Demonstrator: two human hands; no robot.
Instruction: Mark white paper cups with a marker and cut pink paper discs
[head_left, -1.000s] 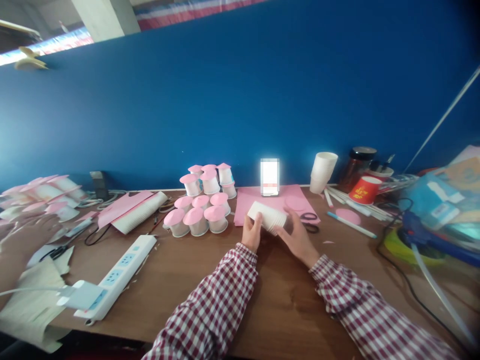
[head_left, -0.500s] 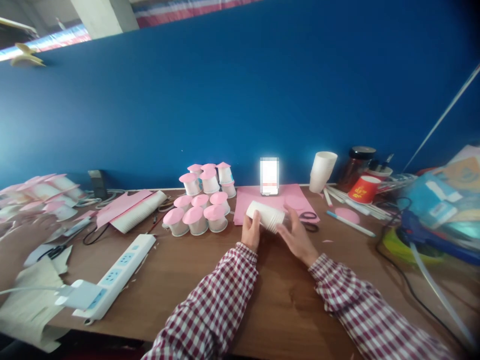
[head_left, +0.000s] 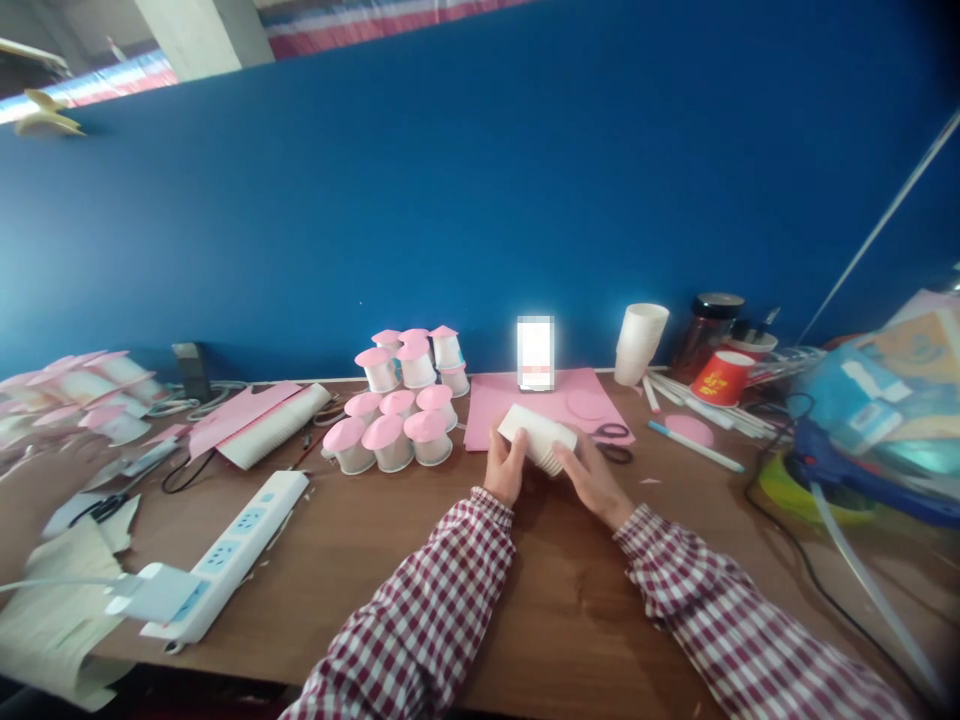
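Note:
Both my hands hold a white paper cup (head_left: 538, 438) lying on its side just above the wooden table (head_left: 375, 540). My left hand (head_left: 505, 465) grips the cup's base end, fingers wrapped round it. My right hand (head_left: 595, 478) closes on the rim end. Right behind the cup lies a pink paper sheet (head_left: 544, 404) with a pink paper circle (head_left: 585, 405) and black scissors (head_left: 613, 440) at its right edge. A lit phone (head_left: 535, 353) stands at the sheet's far side.
Several white cups with pink lids (head_left: 397, 400) are stacked to the left. A white power strip (head_left: 217, 565) lies front left. A stack of white cups (head_left: 639, 343), a red cup (head_left: 718, 378), pens (head_left: 694, 445) and a blue glue gun (head_left: 855, 470) with cables crowd the right. A blurred other person's hand (head_left: 37, 490) is far left.
The cup has turned slightly in my hands and dipped a little toward me; both hands stay in nearly the same place.

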